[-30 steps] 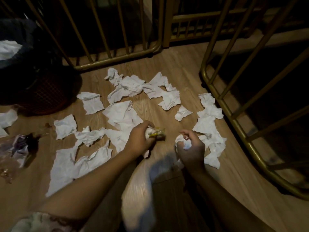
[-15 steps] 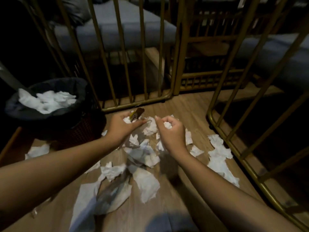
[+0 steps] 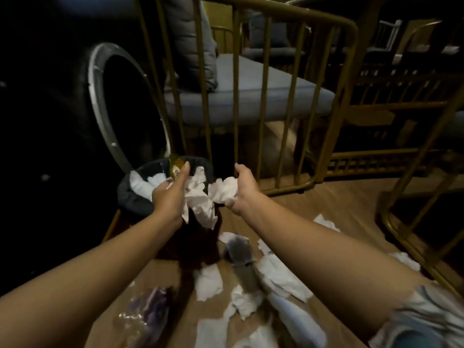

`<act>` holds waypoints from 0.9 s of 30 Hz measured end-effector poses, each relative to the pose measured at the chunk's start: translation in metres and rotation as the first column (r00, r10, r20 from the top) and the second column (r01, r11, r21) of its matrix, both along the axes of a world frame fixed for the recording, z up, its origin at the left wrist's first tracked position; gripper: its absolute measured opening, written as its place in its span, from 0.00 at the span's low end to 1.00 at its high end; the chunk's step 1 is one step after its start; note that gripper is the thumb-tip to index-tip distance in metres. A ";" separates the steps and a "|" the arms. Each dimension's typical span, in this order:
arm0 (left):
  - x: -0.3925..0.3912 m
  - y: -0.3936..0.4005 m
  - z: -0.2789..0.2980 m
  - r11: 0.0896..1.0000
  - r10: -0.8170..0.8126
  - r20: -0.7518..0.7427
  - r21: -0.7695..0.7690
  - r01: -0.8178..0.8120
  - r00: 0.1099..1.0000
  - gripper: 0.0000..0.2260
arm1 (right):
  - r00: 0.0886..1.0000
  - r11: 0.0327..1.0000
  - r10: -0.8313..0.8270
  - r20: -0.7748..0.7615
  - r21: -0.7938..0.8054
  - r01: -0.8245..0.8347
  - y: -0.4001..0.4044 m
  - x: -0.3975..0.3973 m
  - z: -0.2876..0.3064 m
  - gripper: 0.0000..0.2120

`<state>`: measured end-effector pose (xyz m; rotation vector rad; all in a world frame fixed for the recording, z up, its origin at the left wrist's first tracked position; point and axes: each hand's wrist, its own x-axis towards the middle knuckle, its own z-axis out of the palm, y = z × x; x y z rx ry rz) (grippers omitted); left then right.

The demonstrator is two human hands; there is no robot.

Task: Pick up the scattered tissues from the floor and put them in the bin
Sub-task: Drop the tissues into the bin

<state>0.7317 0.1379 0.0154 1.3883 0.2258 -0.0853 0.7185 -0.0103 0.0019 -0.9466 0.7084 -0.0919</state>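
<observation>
bin [image 3: 130, 197], far left: dark-lined, already holding white tissues, its rim partly hidden by the left hand. left hand [image 3: 170, 194]: held over the bin's near right edge, its fingers [image 3: 184, 170] closed round a wad of tissue [image 3: 200, 202] that trails down outside the rim, with a small yellow-brown wrapper [image 3: 175, 164] pinched at the top. right hand [image 3: 242, 187]: to the right of the bin and not yet over it, fingers curled round a crumpled tissue ball [image 3: 223, 190]. floor [image 3: 339, 209], near and right: many loose tissues [image 3: 281, 275] remain, beside a clear plastic wrapper [image 3: 145, 315] at near left. gold railing [image 3: 276, 96] stands just beyond the bin.

step in hand, as judged: dropping both handfuls. to do it well, the left hand should move further over the opening before letting go, since the hanging tail could fall outside; the right hand should travel left until fully above the rim. release low, as light tissue drifts. the bin looks fairly full, so a press down may help.
</observation>
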 end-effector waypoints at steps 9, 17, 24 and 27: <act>0.083 0.042 0.017 0.968 0.189 -0.085 -0.153 -0.200 0.978 0.17 | 0.999 1.000 -0.009 0.039 -0.028 0.010 0.067 0.104 0.003 0.56; 0.110 0.053 0.006 0.983 0.058 -0.056 -0.171 -0.067 0.997 0.08 | 0.981 0.982 0.186 0.048 0.029 -0.188 0.068 0.073 0.023 0.43; 0.083 0.055 -0.020 0.952 0.209 0.243 0.171 -0.254 0.947 0.14 | 0.978 0.975 0.187 0.097 -0.136 -0.174 0.058 0.031 0.025 0.09; 0.062 0.057 -0.035 0.938 0.203 0.373 0.192 -0.289 0.906 0.15 | 0.975 0.972 0.138 0.175 -0.211 -0.100 0.057 0.023 0.007 0.05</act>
